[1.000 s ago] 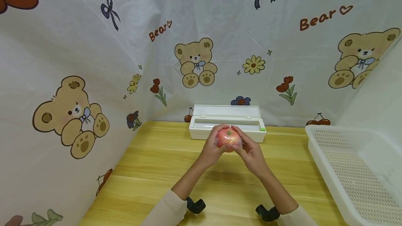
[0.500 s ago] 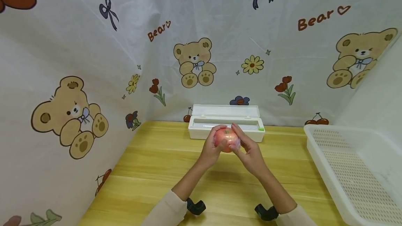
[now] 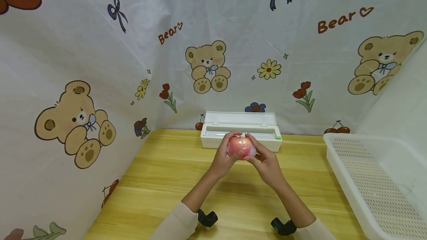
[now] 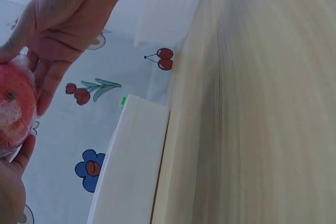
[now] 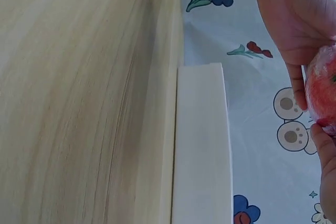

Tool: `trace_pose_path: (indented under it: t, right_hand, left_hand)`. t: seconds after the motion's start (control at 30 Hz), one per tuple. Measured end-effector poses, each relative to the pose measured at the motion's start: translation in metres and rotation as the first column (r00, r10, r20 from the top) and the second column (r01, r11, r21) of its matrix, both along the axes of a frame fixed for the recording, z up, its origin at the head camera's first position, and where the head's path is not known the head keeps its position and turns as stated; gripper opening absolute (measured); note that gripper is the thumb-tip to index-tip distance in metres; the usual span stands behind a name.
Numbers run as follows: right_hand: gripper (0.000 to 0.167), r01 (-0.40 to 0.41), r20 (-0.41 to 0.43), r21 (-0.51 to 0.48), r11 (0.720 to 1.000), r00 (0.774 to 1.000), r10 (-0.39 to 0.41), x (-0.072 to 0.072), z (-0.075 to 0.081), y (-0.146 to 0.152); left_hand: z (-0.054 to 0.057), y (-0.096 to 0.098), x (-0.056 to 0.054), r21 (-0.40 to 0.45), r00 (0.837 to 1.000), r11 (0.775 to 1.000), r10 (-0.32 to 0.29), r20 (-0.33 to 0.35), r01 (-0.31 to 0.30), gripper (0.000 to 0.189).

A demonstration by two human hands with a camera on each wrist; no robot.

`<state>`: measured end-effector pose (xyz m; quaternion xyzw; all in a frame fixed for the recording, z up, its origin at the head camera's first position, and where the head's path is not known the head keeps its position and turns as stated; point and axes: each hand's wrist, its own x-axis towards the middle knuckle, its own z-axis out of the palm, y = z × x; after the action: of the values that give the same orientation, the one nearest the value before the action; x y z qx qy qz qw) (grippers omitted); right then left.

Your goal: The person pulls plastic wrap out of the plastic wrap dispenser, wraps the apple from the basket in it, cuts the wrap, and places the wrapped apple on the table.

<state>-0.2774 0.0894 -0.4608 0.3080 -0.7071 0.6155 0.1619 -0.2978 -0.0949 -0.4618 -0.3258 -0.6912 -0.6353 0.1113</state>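
A red apple (image 3: pixel 241 148) wrapped in clear plastic film is held off the table between both hands. My left hand (image 3: pixel 224 158) grips its left side, thumb across the near face. From the other side my right hand (image 3: pixel 267 164) holds it, thumb at the lower edge. In the left wrist view the apple (image 4: pixel 14 106) shows crinkled film and a stem hollow. The right wrist view catches only part of the apple (image 5: pixel 323 90) at its edge. Just behind the hands stands a white cling-film box (image 3: pixel 241 143), its lid raised and a roll inside.
A white perforated basket (image 3: pixel 347 184) stands on the right of the wooden table (image 3: pixel 160 180). Patterned cloth (image 3: pixel 133 58) with bears and flowers hangs behind and at the left. A black wrist mount (image 3: pixel 207 218) sits at the left wrist, another (image 3: pixel 283 226) at the right.
The apple has been turned in the hands: its stem hollow, facing up and toward the head camera before, no longer shows there. The thumbs have shifted slightly; the arms stay in place.
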Motion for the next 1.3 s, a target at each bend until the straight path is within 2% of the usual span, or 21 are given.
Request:
trace_pose_path:
  t: [0.13, 0.23, 0.37, 0.5, 0.67, 0.77, 0.9, 1.0, 1.1, 1.2, 1.3]
  right_hand:
    - [0.068, 0.002, -0.014, -0.021, 1.0, 1.0, -0.002, 0.0, 0.0, -0.001]
    - [0.065, 0.001, -0.034, -0.04, 0.999, 0.999, -0.002, -0.002, -0.002, -0.003]
    - [0.064, 0.009, -0.053, -0.055, 0.998, 0.999, -0.012, -0.001, -0.004, -0.005]
    - [0.065, 0.02, -0.052, -0.073, 0.997, 0.998, -0.024, 0.0, -0.004, -0.008]
    - [0.064, 0.029, -0.056, -0.076, 0.997, 0.998, -0.033, 0.002, -0.004, -0.009]
    - [0.064, 0.064, -0.069, -0.031, 0.997, 0.995, -0.066, 0.001, -0.003, -0.007]
    - [0.077, 0.12, -0.143, 0.081, 0.989, 0.984, -0.108, 0.0, -0.001, -0.004]
    - [0.089, 0.125, -0.214, 0.14, 0.982, 0.972, -0.093, 0.0, 0.0, -0.002]
    - [0.092, 0.115, -0.249, 0.159, 0.98, 0.966, -0.073, -0.001, -0.001, -0.001]
    - [0.087, 0.113, -0.256, 0.147, 0.983, 0.964, -0.073, -0.001, -0.003, -0.001]
    - [0.084, 0.116, -0.223, 0.131, 0.985, 0.971, -0.085, 0.0, -0.004, -0.001]
  left_hand:
    - [0.012, 0.001, 0.01, -0.008, 0.998, 1.0, 0.022, -0.058, -0.023, 0.065]
    - [0.015, 0.003, 0.013, -0.014, 0.993, 0.998, 0.056, -0.102, -0.058, 0.062]
    - [0.014, 0.004, 0.013, -0.034, 0.979, 0.993, 0.109, -0.174, -0.117, 0.059]
    - [0.014, 0.004, 0.013, -0.033, 0.965, 0.99, 0.123, -0.23, -0.134, 0.054]
    - [0.002, 0.004, 0.002, -0.015, 0.955, 0.99, 0.133, -0.266, -0.142, 0.05]
    - [-0.005, 0.005, -0.005, -0.006, 0.96, 0.99, 0.137, -0.245, -0.143, 0.05]
    - [-0.005, 0.005, -0.007, 0.04, 0.986, 0.995, 0.094, -0.141, -0.089, 0.059]
    - [-0.003, 0.003, -0.006, 0.08, 0.998, 0.996, 0.046, -0.053, -0.041, 0.064]
    - [-0.002, 0.002, -0.006, 0.083, 1.0, 0.996, 0.012, 0.003, -0.012, 0.065]
    - [-0.004, 0.0, -0.005, 0.057, 1.0, 0.998, 0.002, 0.017, -0.003, 0.07]
    - [-0.007, -0.001, -0.005, -0.004, 0.999, 1.0, 0.024, -0.035, -0.024, 0.079]
